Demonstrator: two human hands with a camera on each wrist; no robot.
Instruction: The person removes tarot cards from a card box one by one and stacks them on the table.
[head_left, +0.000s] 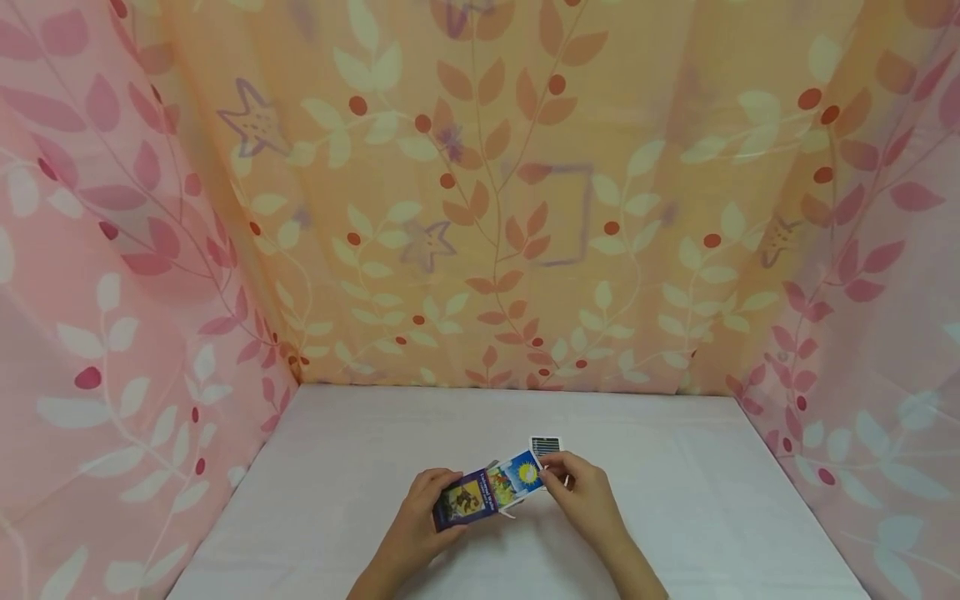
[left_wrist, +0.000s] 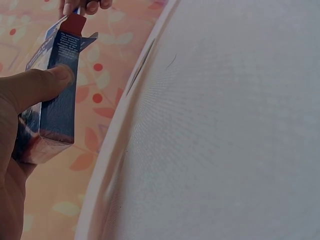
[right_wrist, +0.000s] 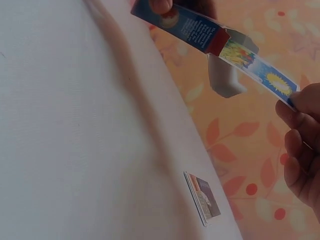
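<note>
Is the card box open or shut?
Open: the card box has flaps standing out, and the sun card sticks partway from its end, pinched by the right hand.

Curtained booth [head_left: 97, 275], wider room type unclear: leaf-print cloth walls [head_left: 322, 183] around white-covered table [head_left: 720, 500].

Head view forward, down; wrist views near, sharing box [left_wrist: 58, 115].

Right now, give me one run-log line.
left grip: holds Universal Waite card box | right grip: pinches sun card | sun card: juts from box opening | card stack: on white tabletop
</note>
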